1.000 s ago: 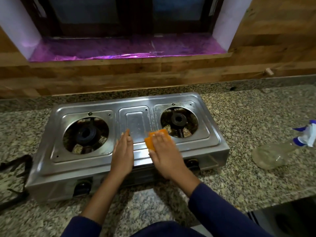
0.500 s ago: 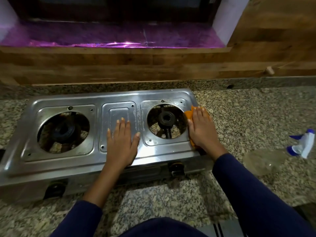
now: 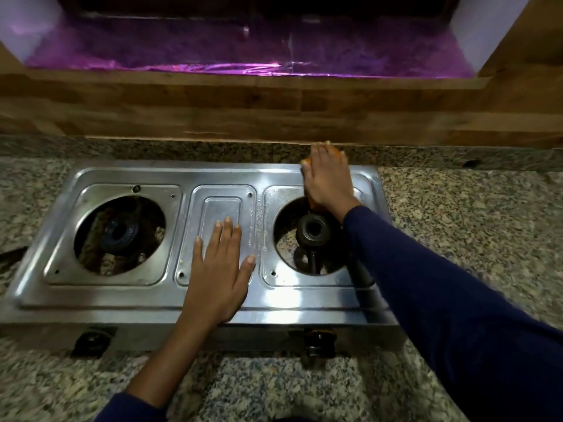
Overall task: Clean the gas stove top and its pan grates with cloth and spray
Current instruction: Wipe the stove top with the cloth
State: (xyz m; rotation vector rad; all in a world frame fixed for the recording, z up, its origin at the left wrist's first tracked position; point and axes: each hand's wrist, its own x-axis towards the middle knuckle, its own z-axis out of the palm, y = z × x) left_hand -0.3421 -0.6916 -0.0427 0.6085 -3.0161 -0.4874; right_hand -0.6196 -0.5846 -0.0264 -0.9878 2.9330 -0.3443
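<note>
A steel two-burner gas stove (image 3: pixel 304 296) sits on the granite counter with both pan grates off. The left burner (image 3: pixel 118 233) and right burner (image 3: pixel 313 229) are exposed in their round openings. My right hand (image 3: pixel 329 178) presses an orange cloth (image 3: pixel 306 161) flat on the stove's back right edge, behind the right burner; only slivers of cloth show around the hand. My left hand (image 3: pixel 222 269) lies flat, fingers spread, on the centre panel of the stove top.
Two black knobs (image 3: pixel 91 339) (image 3: pixel 316 342) sit on the stove's front face. A wooden wall and a purple-lined window sill (image 3: pixel 213 62) rise behind the counter. Granite counter (image 3: pixel 472 226) extends to the right. A dark shape (image 3: pixel 9 257) pokes in at the left edge.
My right hand slid the cloth from the stove's front centre to its right side, then up to the back right edge. My left hand stayed on the centre panel. The spray bottle left the view.
</note>
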